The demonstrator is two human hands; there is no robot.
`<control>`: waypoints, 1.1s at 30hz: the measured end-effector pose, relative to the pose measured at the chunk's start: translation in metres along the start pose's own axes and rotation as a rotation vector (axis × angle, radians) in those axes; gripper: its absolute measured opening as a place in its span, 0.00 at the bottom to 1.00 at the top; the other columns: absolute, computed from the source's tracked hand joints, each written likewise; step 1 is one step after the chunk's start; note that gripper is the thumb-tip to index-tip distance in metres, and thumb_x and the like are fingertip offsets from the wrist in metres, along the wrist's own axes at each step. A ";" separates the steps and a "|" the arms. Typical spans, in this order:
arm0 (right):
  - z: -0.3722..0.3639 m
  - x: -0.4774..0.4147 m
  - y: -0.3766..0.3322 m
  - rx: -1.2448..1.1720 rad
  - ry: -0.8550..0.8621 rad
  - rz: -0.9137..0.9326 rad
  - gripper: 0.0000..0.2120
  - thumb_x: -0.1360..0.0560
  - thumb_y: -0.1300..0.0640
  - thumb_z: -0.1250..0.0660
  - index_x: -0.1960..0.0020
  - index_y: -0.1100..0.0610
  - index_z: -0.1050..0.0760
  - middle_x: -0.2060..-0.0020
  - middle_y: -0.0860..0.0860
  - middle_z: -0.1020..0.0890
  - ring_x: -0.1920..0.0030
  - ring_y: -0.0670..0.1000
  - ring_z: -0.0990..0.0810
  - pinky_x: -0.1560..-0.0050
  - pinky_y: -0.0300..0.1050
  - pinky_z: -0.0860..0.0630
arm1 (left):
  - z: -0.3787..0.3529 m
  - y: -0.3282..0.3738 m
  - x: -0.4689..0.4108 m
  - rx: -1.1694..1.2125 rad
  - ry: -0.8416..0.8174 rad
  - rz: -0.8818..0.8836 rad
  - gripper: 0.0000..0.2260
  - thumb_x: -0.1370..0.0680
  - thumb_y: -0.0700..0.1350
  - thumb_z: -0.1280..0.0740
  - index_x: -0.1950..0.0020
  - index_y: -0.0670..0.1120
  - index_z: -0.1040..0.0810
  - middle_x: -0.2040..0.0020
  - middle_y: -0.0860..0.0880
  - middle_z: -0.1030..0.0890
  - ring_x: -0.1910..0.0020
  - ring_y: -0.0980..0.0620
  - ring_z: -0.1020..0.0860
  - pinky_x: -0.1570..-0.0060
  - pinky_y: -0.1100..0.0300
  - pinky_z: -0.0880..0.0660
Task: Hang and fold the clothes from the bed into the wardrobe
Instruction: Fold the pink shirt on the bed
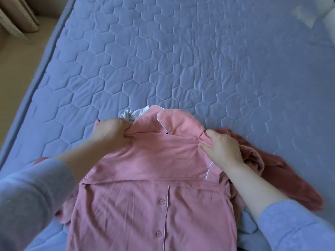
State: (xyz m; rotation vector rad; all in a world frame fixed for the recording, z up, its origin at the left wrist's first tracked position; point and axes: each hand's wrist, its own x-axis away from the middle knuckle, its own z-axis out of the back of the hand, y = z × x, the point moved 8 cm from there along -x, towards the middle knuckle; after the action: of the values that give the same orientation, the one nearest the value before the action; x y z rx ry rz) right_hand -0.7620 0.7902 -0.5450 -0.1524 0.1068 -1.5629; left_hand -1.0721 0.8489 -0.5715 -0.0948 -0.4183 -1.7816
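Lying button-side up at the near edge of the bed (pixel 181 51), the pink pajama shirt (pixel 154 205) has its 2 shoulders pinched, 1 by the left grip (pixel 112 134), 1 by the right grip (pixel 223 147). A rust-red garment (pixel 290 178) touches its right side; white cloth (pixel 132 114) peeks beyond the collar.

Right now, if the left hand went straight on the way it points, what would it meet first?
Probably the white cloth bunched just beyond the pink shirt that the left hand grips; depth is unclear.
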 end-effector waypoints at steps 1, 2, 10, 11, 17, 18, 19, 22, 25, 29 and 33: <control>0.005 0.005 -0.002 -0.001 0.020 0.012 0.14 0.30 0.46 0.27 0.56 0.54 0.27 0.66 0.56 0.18 0.61 0.62 0.19 0.66 0.47 0.34 | 0.007 0.003 0.006 0.028 0.038 -0.031 0.18 0.32 0.52 0.28 0.71 0.53 0.37 0.65 0.53 0.30 0.60 0.47 0.26 0.60 0.54 0.38; 0.011 0.011 -0.005 -0.007 0.044 0.024 0.13 0.30 0.48 0.27 0.58 0.54 0.28 0.69 0.56 0.19 0.64 0.62 0.19 0.67 0.46 0.34 | 0.014 0.006 0.012 0.062 0.078 -0.069 0.20 0.32 0.49 0.27 0.72 0.53 0.39 0.65 0.53 0.31 0.61 0.47 0.28 0.61 0.54 0.39; 0.058 0.071 -0.031 -0.059 0.296 0.160 0.14 0.38 0.63 0.20 0.55 0.61 0.21 0.78 0.56 0.23 0.78 0.61 0.24 0.77 0.44 0.31 | 0.047 0.029 0.078 0.212 0.227 -0.300 0.24 0.33 0.37 0.25 0.69 0.49 0.41 0.67 0.54 0.34 0.72 0.51 0.35 0.71 0.59 0.43; 0.062 0.080 -0.034 -0.051 0.317 0.186 0.15 0.38 0.64 0.21 0.54 0.61 0.20 0.77 0.56 0.23 0.78 0.61 0.24 0.77 0.43 0.30 | 0.047 0.030 0.088 0.212 0.227 -0.314 0.24 0.32 0.37 0.26 0.68 0.50 0.43 0.69 0.55 0.36 0.73 0.55 0.36 0.73 0.60 0.43; 0.056 0.156 -0.043 0.042 0.235 0.365 0.16 0.42 0.66 0.20 0.58 0.60 0.21 0.71 0.52 0.22 0.73 0.59 0.26 0.71 0.45 0.30 | 0.036 0.050 0.172 0.199 0.264 -0.541 0.14 0.30 0.43 0.36 0.65 0.52 0.42 0.69 0.56 0.39 0.74 0.52 0.39 0.75 0.61 0.43; 0.052 0.172 -0.043 0.053 0.206 0.398 0.16 0.43 0.66 0.20 0.59 0.60 0.21 0.71 0.52 0.23 0.73 0.58 0.25 0.70 0.45 0.30 | 0.028 0.054 0.187 0.196 0.245 -0.586 0.11 0.30 0.43 0.38 0.65 0.50 0.40 0.68 0.56 0.37 0.73 0.50 0.37 0.74 0.60 0.41; 0.045 0.189 -0.043 0.057 0.164 0.431 0.16 0.44 0.66 0.20 0.60 0.60 0.21 0.71 0.52 0.24 0.72 0.57 0.25 0.69 0.45 0.29 | 0.016 0.055 0.201 0.189 0.216 -0.618 0.09 0.30 0.42 0.38 0.65 0.49 0.38 0.67 0.54 0.34 0.72 0.48 0.34 0.74 0.59 0.39; 0.002 0.242 -0.035 0.077 -0.125 0.484 0.20 0.46 0.65 0.20 0.56 0.59 0.20 0.67 0.52 0.23 0.67 0.55 0.21 0.62 0.45 0.23 | -0.050 0.049 0.241 0.099 -0.027 -0.581 0.09 0.31 0.42 0.32 0.60 0.49 0.32 0.57 0.51 0.27 0.64 0.47 0.24 0.71 0.56 0.29; -0.063 0.295 -0.008 0.117 -0.655 0.281 0.28 0.29 0.57 0.32 0.29 0.51 0.31 0.42 0.51 0.24 0.38 0.54 0.25 0.36 0.47 0.31 | -0.134 0.025 0.278 -0.051 -0.455 -0.297 0.24 0.31 0.54 0.29 0.37 0.54 0.29 0.36 0.53 0.33 0.40 0.49 0.27 0.46 0.55 0.26; -0.089 0.318 -0.006 0.051 -0.716 0.080 0.32 0.27 0.49 0.35 0.25 0.48 0.39 0.35 0.49 0.29 0.33 0.51 0.31 0.35 0.42 0.34 | -0.162 0.021 0.291 0.025 -0.447 -0.113 0.28 0.26 0.55 0.33 0.27 0.55 0.35 0.32 0.53 0.34 0.34 0.48 0.31 0.35 0.55 0.32; -0.102 0.316 -0.031 -0.089 -0.676 0.014 0.39 0.29 0.46 0.31 0.22 0.51 0.44 0.31 0.50 0.32 0.30 0.53 0.33 0.31 0.45 0.35 | -0.159 0.033 0.281 0.095 -0.355 -0.069 0.23 0.26 0.54 0.33 0.31 0.54 0.30 0.40 0.51 0.29 0.40 0.45 0.28 0.40 0.51 0.28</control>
State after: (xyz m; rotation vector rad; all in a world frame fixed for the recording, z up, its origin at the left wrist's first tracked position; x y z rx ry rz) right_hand -0.8071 0.4717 -0.6314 -0.7360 -0.3532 -1.4197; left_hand -1.0876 0.5299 -0.6325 -0.3357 -0.7677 -1.8118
